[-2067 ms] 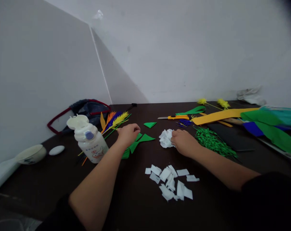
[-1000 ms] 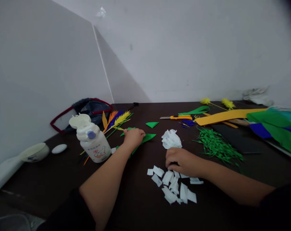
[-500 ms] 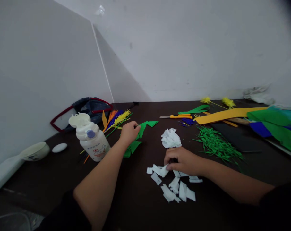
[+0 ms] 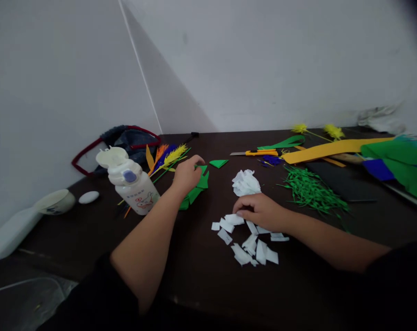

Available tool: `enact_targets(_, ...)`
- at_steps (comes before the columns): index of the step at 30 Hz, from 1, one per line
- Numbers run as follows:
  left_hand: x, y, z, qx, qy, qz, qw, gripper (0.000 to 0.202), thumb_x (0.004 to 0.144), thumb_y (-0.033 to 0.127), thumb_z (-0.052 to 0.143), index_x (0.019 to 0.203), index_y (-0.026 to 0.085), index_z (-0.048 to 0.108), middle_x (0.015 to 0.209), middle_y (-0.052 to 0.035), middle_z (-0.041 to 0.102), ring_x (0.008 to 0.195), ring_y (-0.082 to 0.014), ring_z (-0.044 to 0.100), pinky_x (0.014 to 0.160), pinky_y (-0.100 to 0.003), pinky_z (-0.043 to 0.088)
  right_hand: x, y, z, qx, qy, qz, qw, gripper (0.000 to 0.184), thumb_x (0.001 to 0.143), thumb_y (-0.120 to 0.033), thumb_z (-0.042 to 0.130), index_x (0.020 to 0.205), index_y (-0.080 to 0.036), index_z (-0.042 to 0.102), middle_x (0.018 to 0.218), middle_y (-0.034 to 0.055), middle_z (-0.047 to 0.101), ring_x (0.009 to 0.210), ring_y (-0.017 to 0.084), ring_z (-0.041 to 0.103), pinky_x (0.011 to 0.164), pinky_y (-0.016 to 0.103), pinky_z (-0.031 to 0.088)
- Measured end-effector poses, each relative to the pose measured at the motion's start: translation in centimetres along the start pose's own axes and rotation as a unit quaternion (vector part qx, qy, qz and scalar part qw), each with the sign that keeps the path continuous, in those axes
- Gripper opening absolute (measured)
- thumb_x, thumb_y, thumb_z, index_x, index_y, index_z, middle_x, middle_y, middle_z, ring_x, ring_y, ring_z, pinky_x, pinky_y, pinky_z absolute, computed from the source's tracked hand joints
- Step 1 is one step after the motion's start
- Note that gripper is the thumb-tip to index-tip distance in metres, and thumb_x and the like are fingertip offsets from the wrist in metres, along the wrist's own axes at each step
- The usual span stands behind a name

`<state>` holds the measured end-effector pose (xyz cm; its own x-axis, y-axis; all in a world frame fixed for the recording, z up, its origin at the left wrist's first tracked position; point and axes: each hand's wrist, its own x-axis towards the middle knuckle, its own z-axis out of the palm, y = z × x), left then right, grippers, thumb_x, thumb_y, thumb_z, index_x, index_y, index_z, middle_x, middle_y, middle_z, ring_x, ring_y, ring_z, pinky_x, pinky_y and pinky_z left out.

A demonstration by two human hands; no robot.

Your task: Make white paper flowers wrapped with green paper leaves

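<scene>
My left hand (image 4: 188,175) is over a small heap of green paper pieces (image 4: 195,192), its fingers loosely bent and apart with nothing visible in them. A separate green folded piece (image 4: 218,163) lies just beyond its fingertips. My right hand (image 4: 259,210) rests low over scattered white paper scraps (image 4: 242,253), thumb and fingers curved with a gap between them. Its fingertips are beside one white strip (image 4: 234,219) that lies on the table. Behind this hand sits a crumpled white paper ball (image 4: 245,182).
A white bottle (image 4: 134,186) with its lid up stands left, near a bowl (image 4: 54,202) and a white oval object (image 4: 88,197). A utility knife (image 4: 254,153) lies at the back, blade exposed. Shredded green paper (image 4: 311,191) and yellow strips (image 4: 335,149) are on the right.
My right fingers have let the white strip down flat among the scraps. My left fingers have stretched out, and some green pieces have shifted, leaving one apart. The view has tilted slightly downward.
</scene>
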<state>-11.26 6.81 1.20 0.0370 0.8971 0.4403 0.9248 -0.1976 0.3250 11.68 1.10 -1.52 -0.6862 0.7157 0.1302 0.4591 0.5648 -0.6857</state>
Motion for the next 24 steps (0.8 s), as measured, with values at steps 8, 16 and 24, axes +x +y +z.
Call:
enact_targets(8, 0.0, -0.1, 0.2, 0.020, -0.036, 0.031, 0.999, 0.023, 0.071, 0.015, 0.043, 0.076, 0.022, 0.064, 0.086, -0.0015, 0.065, 0.080, -0.0172, 0.056, 0.071, -0.028, 0.041, 0.1, 0.2, -0.9, 0.007, -0.073, -0.030, 0.997, 0.016, 0.079, -0.019, 0.048, 0.083, -0.017, 0.063, 0.081, 0.0029, 0.064, 0.076, 0.012, 0.057, 0.070, 0.024, 0.043)
enact_targets(16, 0.1, 0.1, 0.2, 0.024, -0.037, 0.027, 0.999, 0.024, 0.072, 0.014, 0.042, 0.077, 0.023, 0.063, 0.088, -0.0011, 0.065, 0.082, -0.0173, 0.056, 0.074, -0.028, 0.040, -0.5, 1.0, -3.0, -0.075, -0.150, -0.069, 0.984, 0.016, 0.069, -0.021, 0.062, 0.084, -0.018, 0.064, 0.085, 0.0035, 0.058, 0.073, 0.013, 0.054, 0.066, 0.024, 0.043)
enact_targets(24, -0.3, 1.0, -0.2, 0.022, -0.032, 0.035, 0.999, 0.021, 0.071, 0.017, 0.043, 0.077, 0.021, 0.063, 0.082, -0.0007, 0.065, 0.076, -0.0164, 0.056, 0.070, -0.026, 0.040, -0.2, 1.0, -2.4, -0.066, -0.115, -0.062, 0.989, 0.008, 0.075, -0.020, 0.055, 0.076, -0.017, 0.062, 0.077, 0.0018, 0.060, 0.072, 0.012, 0.055, 0.067, 0.024, 0.042)
